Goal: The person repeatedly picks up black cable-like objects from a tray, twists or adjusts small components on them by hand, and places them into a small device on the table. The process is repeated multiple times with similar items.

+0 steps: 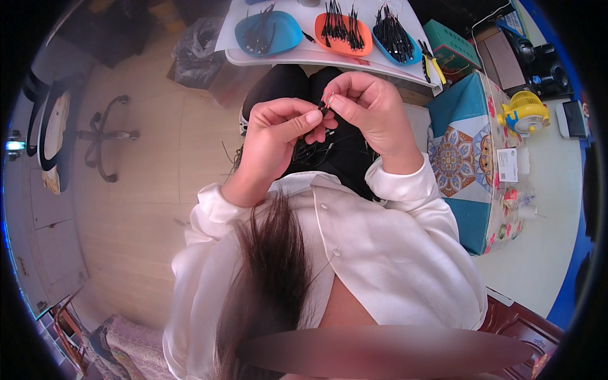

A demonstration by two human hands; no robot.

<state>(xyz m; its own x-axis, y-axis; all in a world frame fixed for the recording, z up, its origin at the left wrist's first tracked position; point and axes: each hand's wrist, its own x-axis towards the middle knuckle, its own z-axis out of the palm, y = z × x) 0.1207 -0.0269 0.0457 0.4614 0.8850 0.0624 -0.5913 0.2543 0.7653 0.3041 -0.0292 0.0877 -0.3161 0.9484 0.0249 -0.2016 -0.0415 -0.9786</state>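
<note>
Above my lap, my left hand (278, 126) and my right hand (368, 109) meet fingertip to fingertip. Between them is a short black cable (323, 109) with thin reddish wire ends. The left thumb and forefinger pinch its black part. My right thumb and forefinger close on the thin wire end, partly hiding it. Several more black cables (316, 152) with silvery plugs lie across my dark trousers. Beyond my knees, an orange dish (367, 37), a blue dish (288, 33) to its left and another blue dish (415, 57) to its right hold bunches of similar cables.
The dishes stand on a white table (266, 58). Yellow-handled pliers (437, 68) lie at its right edge, beside a green box (451, 45). At right are a patterned cloth-covered surface (465, 218) and a yellow fan (524, 114). A bag-lined carton (206, 73) stands left; farther left is a swivel-chair base (104, 135).
</note>
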